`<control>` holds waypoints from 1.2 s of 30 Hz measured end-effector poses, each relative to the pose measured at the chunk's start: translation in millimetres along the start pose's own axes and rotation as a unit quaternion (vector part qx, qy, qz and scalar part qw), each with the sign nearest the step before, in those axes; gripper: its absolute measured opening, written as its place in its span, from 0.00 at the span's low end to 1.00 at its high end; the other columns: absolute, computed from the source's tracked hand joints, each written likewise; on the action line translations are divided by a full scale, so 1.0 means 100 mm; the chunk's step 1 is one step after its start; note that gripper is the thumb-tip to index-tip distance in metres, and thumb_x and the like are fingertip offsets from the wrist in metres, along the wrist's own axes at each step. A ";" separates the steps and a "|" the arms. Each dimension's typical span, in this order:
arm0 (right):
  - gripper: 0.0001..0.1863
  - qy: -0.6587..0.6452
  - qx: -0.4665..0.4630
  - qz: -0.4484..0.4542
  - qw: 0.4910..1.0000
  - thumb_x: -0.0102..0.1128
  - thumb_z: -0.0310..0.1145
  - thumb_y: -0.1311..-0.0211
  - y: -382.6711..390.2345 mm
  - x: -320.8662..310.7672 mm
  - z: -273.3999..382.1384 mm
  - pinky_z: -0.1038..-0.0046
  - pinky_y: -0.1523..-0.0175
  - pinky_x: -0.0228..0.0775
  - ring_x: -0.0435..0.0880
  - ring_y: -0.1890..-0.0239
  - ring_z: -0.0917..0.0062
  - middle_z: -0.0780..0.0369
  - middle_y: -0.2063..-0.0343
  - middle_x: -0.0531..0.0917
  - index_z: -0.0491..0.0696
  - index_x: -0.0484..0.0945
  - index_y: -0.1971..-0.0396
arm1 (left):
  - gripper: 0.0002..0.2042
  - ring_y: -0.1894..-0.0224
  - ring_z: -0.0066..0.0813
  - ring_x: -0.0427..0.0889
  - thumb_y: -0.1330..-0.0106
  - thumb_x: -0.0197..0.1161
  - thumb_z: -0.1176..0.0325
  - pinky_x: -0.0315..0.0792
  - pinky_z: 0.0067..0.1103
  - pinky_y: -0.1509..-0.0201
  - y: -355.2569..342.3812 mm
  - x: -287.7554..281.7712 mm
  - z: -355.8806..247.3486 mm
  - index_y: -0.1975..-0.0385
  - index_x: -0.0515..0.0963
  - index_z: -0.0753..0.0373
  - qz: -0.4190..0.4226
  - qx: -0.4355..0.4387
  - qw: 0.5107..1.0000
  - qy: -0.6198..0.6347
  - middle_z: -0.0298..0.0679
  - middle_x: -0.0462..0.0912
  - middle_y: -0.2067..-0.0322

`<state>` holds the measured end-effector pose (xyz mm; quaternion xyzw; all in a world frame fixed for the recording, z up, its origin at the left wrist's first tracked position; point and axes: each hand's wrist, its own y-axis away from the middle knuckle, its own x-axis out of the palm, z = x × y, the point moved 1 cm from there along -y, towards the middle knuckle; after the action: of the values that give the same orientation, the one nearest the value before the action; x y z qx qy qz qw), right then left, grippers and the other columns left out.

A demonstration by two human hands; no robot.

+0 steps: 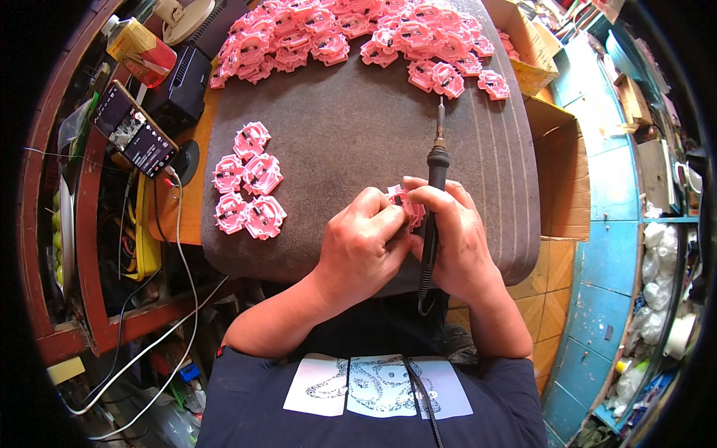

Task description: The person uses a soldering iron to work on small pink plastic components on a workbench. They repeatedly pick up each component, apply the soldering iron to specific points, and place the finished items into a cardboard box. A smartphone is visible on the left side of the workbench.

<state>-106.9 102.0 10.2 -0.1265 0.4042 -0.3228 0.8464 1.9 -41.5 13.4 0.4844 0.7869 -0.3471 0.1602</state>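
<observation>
Here's the dark brown surface [351, 127], rounded at its corners, pale stripes down its right side, with brown tiles [553, 291] on the floor below. Blue panels [605, 179] run along the right, beside shelves stuffed with clear plastic bags [657, 254]. Over on the left, one phone [134, 128] stands lit, a white cable [190, 276] trailing down from it.

And the hands meet at the near middle! The left hand [366, 231] is closed, fingertips pinching one pink part [399, 198]; the right hand [452, 235] has its fingers at the same part and grips one soldering iron [435, 168], its tip pointing away toward the heap.

Count them: five in the left cluster [250, 181], one off the heap's right edge [493, 84], and far too many to number in the far heap [418, 33].

Containers now: an upper cardboard box [541, 52] shows more pink pieces inside; the lower cardboard box [564, 179] keeps its contents out of sight. One drink bottle [142, 52], red and yellow, stands back left.
</observation>
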 end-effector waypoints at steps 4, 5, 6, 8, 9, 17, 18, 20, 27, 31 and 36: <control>0.29 0.002 -0.005 0.005 1.000 0.69 0.23 0.44 -0.01 -0.01 0.00 0.55 0.41 0.70 0.82 0.44 0.50 0.53 0.47 0.86 0.47 0.74 0.40 | 0.13 0.67 0.45 0.84 0.48 0.77 0.75 0.80 0.35 0.64 0.00 0.00 -0.01 0.64 0.83 0.62 -0.002 0.000 1.000 0.001 0.42 0.78 0.67; 0.29 0.001 -0.003 0.004 1.000 0.69 0.23 0.44 0.00 0.00 0.00 0.55 0.41 0.70 0.82 0.44 0.50 0.53 0.47 0.86 0.47 0.74 0.40 | 0.13 0.67 0.45 0.84 0.48 0.77 0.75 0.80 0.35 0.64 0.00 0.00 -0.01 0.64 0.83 0.62 -0.003 0.000 1.000 0.002 0.42 0.78 0.67; 0.29 0.000 0.000 0.003 1.000 0.68 0.23 0.44 0.00 0.00 0.00 0.55 0.41 0.70 0.82 0.44 0.50 0.53 0.47 0.86 0.48 0.74 0.40 | 0.13 0.67 0.45 0.84 0.48 0.77 0.75 0.80 0.35 0.63 0.00 0.00 -0.01 0.63 0.83 0.62 -0.002 0.002 1.000 0.001 0.42 0.78 0.67; 0.29 0.003 -0.003 0.005 1.000 0.68 0.23 0.44 0.00 0.00 0.00 0.55 0.40 0.69 0.82 0.44 0.50 0.53 0.47 0.86 0.48 0.74 0.40 | 0.13 0.67 0.45 0.84 0.48 0.77 0.75 0.80 0.35 0.63 0.00 0.00 0.00 0.63 0.83 0.62 -0.002 0.004 1.000 -0.003 0.42 0.79 0.67; 0.29 0.004 -0.004 0.006 1.000 0.68 0.23 0.44 0.00 0.00 0.00 0.55 0.40 0.69 0.82 0.44 0.50 0.53 0.47 0.86 0.48 0.74 0.40 | 0.13 0.67 0.45 0.84 0.48 0.77 0.75 0.80 0.35 0.63 0.01 0.00 0.00 0.63 0.83 0.61 -0.002 0.005 1.000 -0.004 0.42 0.79 0.67; 0.28 0.013 0.000 0.008 1.000 0.67 0.22 0.42 0.01 0.00 0.02 0.55 0.40 0.69 0.82 0.43 0.50 0.53 0.46 0.86 0.48 0.74 0.39 | 0.12 0.66 0.44 0.84 0.46 0.76 0.75 0.80 0.35 0.63 0.00 -0.01 -0.01 0.62 0.83 0.61 0.000 0.006 1.000 -0.012 0.42 0.79 0.67; 0.28 0.013 0.000 0.009 1.000 0.67 0.22 0.42 0.01 0.00 0.03 0.56 0.40 0.69 0.82 0.43 0.50 0.53 0.46 0.86 0.48 0.74 0.39 | 0.12 0.66 0.44 0.84 0.46 0.75 0.75 0.80 0.35 0.63 0.00 -0.01 -0.01 0.62 0.83 0.61 0.000 0.006 1.000 -0.012 0.42 0.79 0.67; 0.28 0.014 0.000 0.003 1.000 0.67 0.22 0.42 0.01 0.01 0.02 0.55 0.40 0.69 0.82 0.43 0.50 0.53 0.46 0.86 0.48 0.74 0.39 | 0.11 0.66 0.44 0.84 0.45 0.75 0.76 0.80 0.35 0.63 0.00 -0.02 -0.01 0.62 0.83 0.61 0.000 0.004 1.000 -0.011 0.41 0.79 0.67; 0.27 0.033 -0.007 0.011 0.999 0.64 0.20 0.41 0.01 0.01 0.04 0.55 0.39 0.68 0.82 0.42 0.51 0.55 0.44 0.86 0.49 0.75 0.40 | 0.10 0.66 0.44 0.84 0.44 0.74 0.76 0.80 0.35 0.63 0.02 0.00 0.00 0.63 0.83 0.61 -0.006 -0.001 1.000 -0.011 0.42 0.79 0.67; 0.25 0.031 0.002 0.004 1.000 0.63 0.20 0.41 0.00 0.02 0.06 0.56 0.39 0.68 0.82 0.42 0.52 0.55 0.45 0.87 0.49 0.76 0.41 | 0.11 0.66 0.45 0.85 0.44 0.74 0.75 0.80 0.36 0.63 0.03 0.01 0.02 0.62 0.83 0.61 -0.005 0.005 1.000 -0.010 0.42 0.79 0.66; 0.25 0.032 0.003 -0.004 0.999 0.65 0.20 0.42 0.02 0.03 0.06 0.56 0.41 0.69 0.83 0.43 0.52 0.55 0.46 0.87 0.49 0.76 0.43 | 0.07 0.70 0.41 0.84 0.40 0.74 0.76 0.79 0.33 0.66 0.01 0.01 0.00 0.63 0.86 0.63 -0.023 0.014 1.000 -0.009 0.42 0.81 0.68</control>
<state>-100.1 100.9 11.2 -0.1149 0.4296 -0.3310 0.8323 2.8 -40.3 12.7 0.4655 0.7913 -0.3661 0.1520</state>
